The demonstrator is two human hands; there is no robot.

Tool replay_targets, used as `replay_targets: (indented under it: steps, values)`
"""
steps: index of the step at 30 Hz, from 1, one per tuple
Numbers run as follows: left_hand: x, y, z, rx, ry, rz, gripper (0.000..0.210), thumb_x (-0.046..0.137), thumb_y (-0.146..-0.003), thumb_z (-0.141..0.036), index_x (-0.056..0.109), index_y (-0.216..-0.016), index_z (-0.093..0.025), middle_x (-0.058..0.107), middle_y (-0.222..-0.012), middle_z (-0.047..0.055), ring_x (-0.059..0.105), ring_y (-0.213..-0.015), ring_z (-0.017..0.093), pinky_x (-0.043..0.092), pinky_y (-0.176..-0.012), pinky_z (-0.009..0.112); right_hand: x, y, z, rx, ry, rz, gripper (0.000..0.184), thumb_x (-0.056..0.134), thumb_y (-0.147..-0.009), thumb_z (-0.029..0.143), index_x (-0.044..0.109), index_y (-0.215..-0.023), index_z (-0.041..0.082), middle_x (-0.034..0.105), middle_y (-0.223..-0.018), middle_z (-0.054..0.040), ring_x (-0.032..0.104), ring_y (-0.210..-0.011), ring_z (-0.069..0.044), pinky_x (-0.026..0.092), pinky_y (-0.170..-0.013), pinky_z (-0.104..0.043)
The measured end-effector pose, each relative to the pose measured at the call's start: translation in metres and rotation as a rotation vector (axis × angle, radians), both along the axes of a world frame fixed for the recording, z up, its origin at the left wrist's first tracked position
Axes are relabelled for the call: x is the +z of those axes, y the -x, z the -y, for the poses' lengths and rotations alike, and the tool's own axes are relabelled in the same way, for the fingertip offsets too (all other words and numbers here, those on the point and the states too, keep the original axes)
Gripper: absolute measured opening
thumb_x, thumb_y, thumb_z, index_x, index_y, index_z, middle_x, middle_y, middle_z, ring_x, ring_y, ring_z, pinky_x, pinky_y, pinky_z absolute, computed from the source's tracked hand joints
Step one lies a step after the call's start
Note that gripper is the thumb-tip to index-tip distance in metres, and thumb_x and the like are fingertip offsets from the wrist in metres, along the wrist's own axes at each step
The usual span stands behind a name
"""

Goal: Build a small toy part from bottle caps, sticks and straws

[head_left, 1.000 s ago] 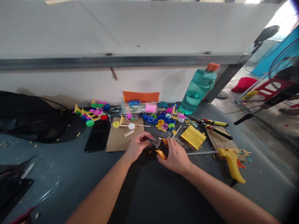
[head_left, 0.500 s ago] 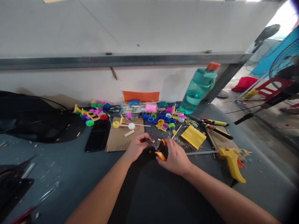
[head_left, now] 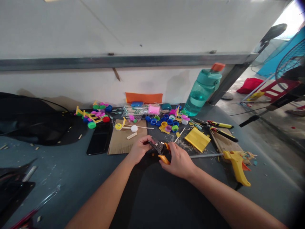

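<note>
My right hand [head_left: 178,160] is closed around the orange handles of a pair of wire strippers [head_left: 159,146], whose metal jaws point up and to the left. At the jaw tips, my left hand [head_left: 141,149] has its thumb and fingers pinched together; what they hold there is hidden or too small to make out. Just beyond the left hand is a cardboard piece [head_left: 120,144] carrying a short wooden strip [head_left: 132,136], a white bottle cap [head_left: 134,128] and a thin stick with a yellow cap [head_left: 118,127].
Several coloured bottle caps [head_left: 169,122] lie at the back centre, beside small cap-wheeled assemblies [head_left: 95,116]. A teal bottle [head_left: 199,93] stands behind. To the right are yellow foam [head_left: 197,140], long-handled pliers [head_left: 222,133] and a glue gun [head_left: 238,167]; a phone [head_left: 98,140] lies left.
The wire strippers have turned very slightly in my hands. Both hands keep nearly the same place, and the things on the table have not moved.
</note>
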State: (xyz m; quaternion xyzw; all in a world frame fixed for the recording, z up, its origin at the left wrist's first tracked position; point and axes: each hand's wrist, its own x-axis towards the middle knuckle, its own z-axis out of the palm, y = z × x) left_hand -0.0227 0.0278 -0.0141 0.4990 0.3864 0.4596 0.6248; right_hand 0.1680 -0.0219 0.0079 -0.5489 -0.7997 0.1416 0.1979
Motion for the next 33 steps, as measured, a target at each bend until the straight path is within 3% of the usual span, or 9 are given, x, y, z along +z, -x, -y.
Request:
replay_targets:
  steps: [15,33]
  values:
    - [0.0005,0.0017,0.0002,-0.02,-0.03,-0.034,0.022,0.074,-0.067,-0.033,0.062,-0.066,-0.015,0.057,-0.074,0.0,0.051,-0.074,0.013,0.041,-0.07,0.024,0.0045,0.0028,0.0026,-0.013,0.048,0.136,0.031,0.055,-0.074,0.041,0.04,-0.09,0.019,0.059,-0.077,-0.0042,0.059,-0.064,-0.019,0.039,-0.057,-0.027]
    - [0.0009,0.0023,-0.0004,-0.016,-0.004,-0.039,0.027,0.075,-0.066,-0.039,0.065,-0.074,-0.014,0.057,-0.07,0.0,0.05,-0.069,0.013,0.04,-0.067,0.025,-0.0019,-0.0019,-0.0018,0.015,0.016,0.064,0.02,0.053,-0.08,0.035,0.042,-0.088,0.02,0.059,-0.077,-0.0027,0.059,-0.064,-0.017,0.036,-0.055,-0.025]
